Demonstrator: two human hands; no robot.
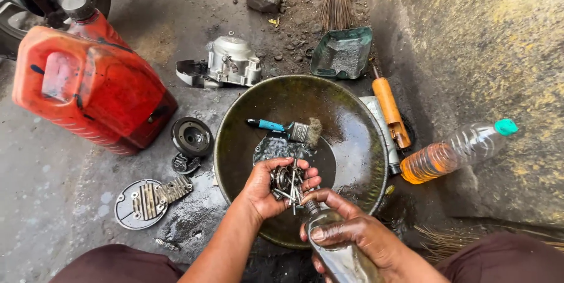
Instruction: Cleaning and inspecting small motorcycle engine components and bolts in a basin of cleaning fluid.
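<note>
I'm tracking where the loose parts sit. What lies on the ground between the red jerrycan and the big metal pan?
In the head view, a round dark metal part lies between the red jerrycan and the pan, with a smaller piece just below it.

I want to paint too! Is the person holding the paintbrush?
No, the paintbrush lies in the pan, apart from both hands.

Soft daylight, weak shadows, wet glare in the pan (pixel 352 118), edges bowed outward.
</note>
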